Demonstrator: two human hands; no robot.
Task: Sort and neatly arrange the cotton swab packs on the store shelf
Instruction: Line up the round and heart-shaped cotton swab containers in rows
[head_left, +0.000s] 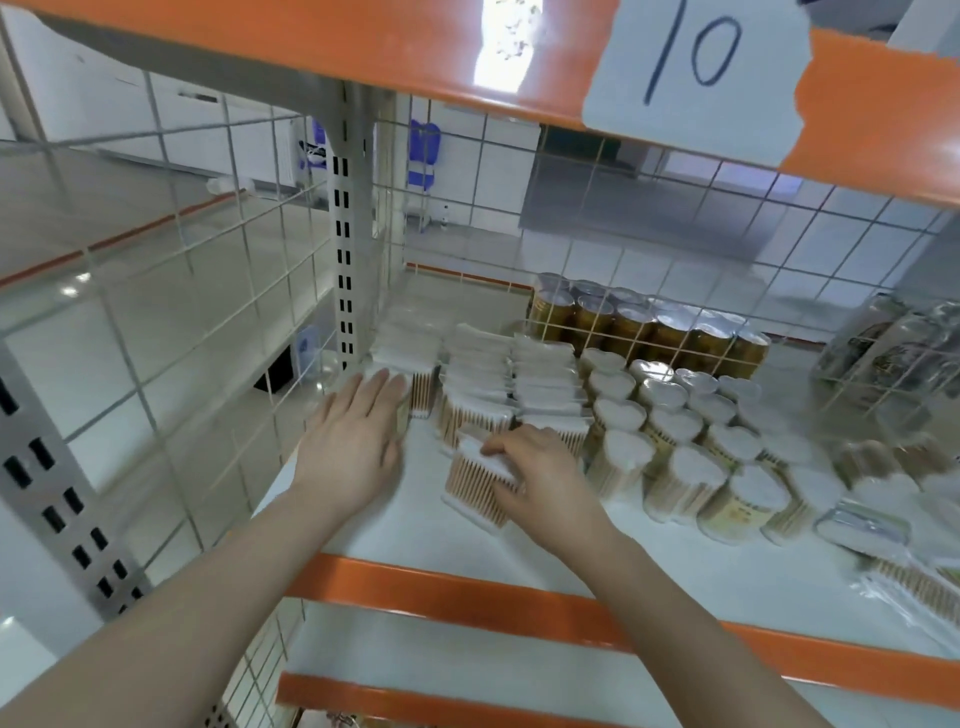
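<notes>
Rows of flat rectangular cotton swab packs (483, 374) stand on the white shelf (426, 535), running from the front towards the back left. My left hand (358, 441) lies with straight fingers against the front pack of the leftmost row (415, 384). My right hand (540, 478) grips a loose rectangular swab pack (475, 486) by its top, tilted, in front of the middle rows. To the right stand several heart-shaped tubs of swabs (670, 441) in rows.
A wire grid panel (171, 332) and a slotted upright post (345, 291) close the shelf's left side. Gold cans (644, 327) stand behind a wire grid at the back. Bagged swab packs (893, 551) lie at the right front. An orange shelf edge (467, 587) runs along the front.
</notes>
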